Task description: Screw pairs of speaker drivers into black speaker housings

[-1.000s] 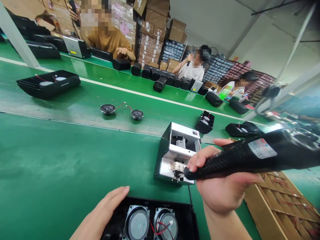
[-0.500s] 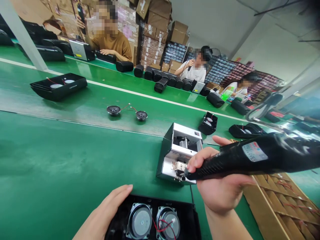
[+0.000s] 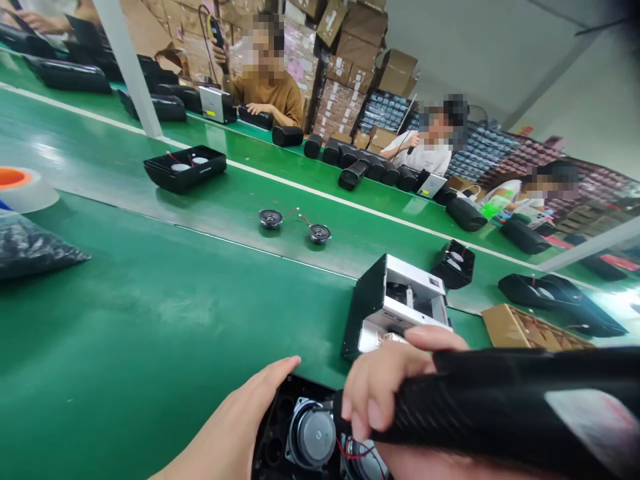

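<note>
swinging left since the last frame, the view is bringing a roll of tape (image 3: 20, 190) and a black plastic bag (image 3: 30, 253) in at the far edge, while the black electric screwdriver (image 3: 505, 407) is looming closer to the camera. a glossy green conveyor belt (image 3: 150, 313) is running across the frame, carrying a silver-and-black metal fixture (image 3: 395, 307) just above the hands, two loose speaker drivers (image 3: 271, 219) joined by thin wire farther off, and a cardboard tray (image 3: 530, 330) at right. a matte black speaker housing (image 3: 267, 427) is lying open at the bottom edge, its pierced plastic holding a round driver (image 3: 311, 435) with a metal basket and thin red wires. the right hand (image 3: 373, 400) is clamping the screwdriver's textured grip, fingers (image 3: 363, 403) curled around it and hiding the tip, so contact with the driver cannot be told. the left hand (image 3: 227, 423) is lying open, fingers together, resting against the housing's rim, its forearm reaching in from lower left.
</note>
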`<state>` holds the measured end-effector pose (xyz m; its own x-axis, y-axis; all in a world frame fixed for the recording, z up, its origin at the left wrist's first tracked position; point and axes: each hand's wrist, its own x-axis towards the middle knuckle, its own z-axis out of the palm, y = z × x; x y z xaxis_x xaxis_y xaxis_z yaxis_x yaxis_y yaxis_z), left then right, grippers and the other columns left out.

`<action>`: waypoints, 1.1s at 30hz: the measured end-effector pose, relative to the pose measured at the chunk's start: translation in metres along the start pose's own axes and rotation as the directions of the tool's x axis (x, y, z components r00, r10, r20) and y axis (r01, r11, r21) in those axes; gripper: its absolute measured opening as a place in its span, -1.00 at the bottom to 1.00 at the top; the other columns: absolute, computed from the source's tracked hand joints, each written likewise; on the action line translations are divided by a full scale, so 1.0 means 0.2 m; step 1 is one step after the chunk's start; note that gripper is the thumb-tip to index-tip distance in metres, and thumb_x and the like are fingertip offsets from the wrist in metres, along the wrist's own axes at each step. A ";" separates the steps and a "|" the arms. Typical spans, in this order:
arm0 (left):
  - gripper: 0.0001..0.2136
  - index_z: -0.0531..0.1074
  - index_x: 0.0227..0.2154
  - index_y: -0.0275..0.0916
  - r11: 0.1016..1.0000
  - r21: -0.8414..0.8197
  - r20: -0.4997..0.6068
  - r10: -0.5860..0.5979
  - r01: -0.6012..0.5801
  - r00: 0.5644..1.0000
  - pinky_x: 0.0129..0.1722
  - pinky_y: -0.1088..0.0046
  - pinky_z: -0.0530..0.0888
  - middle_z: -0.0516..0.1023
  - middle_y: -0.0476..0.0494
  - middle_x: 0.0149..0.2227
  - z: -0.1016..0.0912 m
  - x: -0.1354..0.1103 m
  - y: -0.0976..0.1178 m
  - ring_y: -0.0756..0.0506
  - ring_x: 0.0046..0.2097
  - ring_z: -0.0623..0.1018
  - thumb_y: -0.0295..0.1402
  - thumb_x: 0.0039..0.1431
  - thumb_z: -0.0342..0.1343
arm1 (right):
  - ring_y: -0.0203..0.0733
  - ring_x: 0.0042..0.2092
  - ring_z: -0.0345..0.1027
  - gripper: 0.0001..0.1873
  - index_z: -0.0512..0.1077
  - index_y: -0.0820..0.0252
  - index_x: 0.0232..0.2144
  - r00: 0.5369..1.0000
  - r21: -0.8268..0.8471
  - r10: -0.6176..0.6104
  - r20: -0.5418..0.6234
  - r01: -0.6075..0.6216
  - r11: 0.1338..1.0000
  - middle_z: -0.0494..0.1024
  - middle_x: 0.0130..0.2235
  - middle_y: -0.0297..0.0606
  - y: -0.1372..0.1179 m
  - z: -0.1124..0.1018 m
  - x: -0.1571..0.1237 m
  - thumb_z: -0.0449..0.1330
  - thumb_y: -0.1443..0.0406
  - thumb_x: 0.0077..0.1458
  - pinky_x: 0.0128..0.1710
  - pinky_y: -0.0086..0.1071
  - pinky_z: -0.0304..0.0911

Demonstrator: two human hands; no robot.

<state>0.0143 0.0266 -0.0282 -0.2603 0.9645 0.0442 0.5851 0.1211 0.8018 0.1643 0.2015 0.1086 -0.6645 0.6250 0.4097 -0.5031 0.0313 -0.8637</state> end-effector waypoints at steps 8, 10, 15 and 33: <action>0.18 -0.28 0.55 0.33 0.995 -0.004 -0.032 0.097 -0.097 0.995 0.39 -0.06 0.54 0.30 -0.19 0.54 0.01 -0.03 0.00 -0.42 0.44 0.46 0.25 0.10 0.46 | -0.17 -0.56 0.41 -0.29 0.57 -0.03 0.05 1.000 0.034 0.016 -0.014 -0.015 0.999 0.61 -0.47 -0.38 0.21 0.07 0.02 0.29 -0.37 0.18 -0.52 -0.32 0.41; 0.18 -0.25 0.55 0.30 0.995 -0.015 -0.018 0.095 -0.096 0.995 0.39 -0.07 0.53 0.30 -0.20 0.53 0.01 -0.03 0.00 -0.43 0.45 0.45 0.26 0.10 0.45 | -0.17 -0.57 0.41 -0.26 0.56 0.01 0.05 1.000 -0.006 0.014 -0.015 -0.014 1.000 0.60 -0.49 -0.37 0.23 0.06 0.01 0.27 -0.39 0.17 -0.52 -0.32 0.41; 0.18 -0.10 0.57 0.12 0.996 -0.048 0.002 0.072 -0.072 0.997 0.42 -0.08 0.49 0.30 -0.31 0.52 0.02 -0.03 -0.01 -0.48 0.46 0.43 0.25 0.05 0.47 | -0.16 -0.55 0.43 -0.27 0.57 -0.03 0.08 0.999 -0.026 0.031 0.012 -0.031 0.999 0.63 -0.47 -0.35 0.24 0.06 -0.02 0.27 -0.38 0.18 -0.50 -0.30 0.43; 0.20 -0.24 0.58 0.21 0.994 -0.051 0.023 0.093 -0.092 0.995 0.46 -0.06 0.46 0.25 -0.22 0.56 0.02 -0.03 0.00 -0.43 0.49 0.38 0.20 0.09 0.48 | -0.18 -0.57 0.51 -0.72 0.50 -0.18 0.19 0.937 -0.099 -0.142 0.319 0.182 0.978 0.66 -0.47 -0.41 0.32 0.00 -0.08 0.13 0.10 0.53 -0.53 -0.33 0.48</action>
<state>0.0187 0.0227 -0.0318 -0.1868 0.9768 0.1051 0.5670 0.0198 0.8235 0.1423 0.1934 0.0474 -0.7275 0.3326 0.6002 -0.5585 0.2211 -0.7995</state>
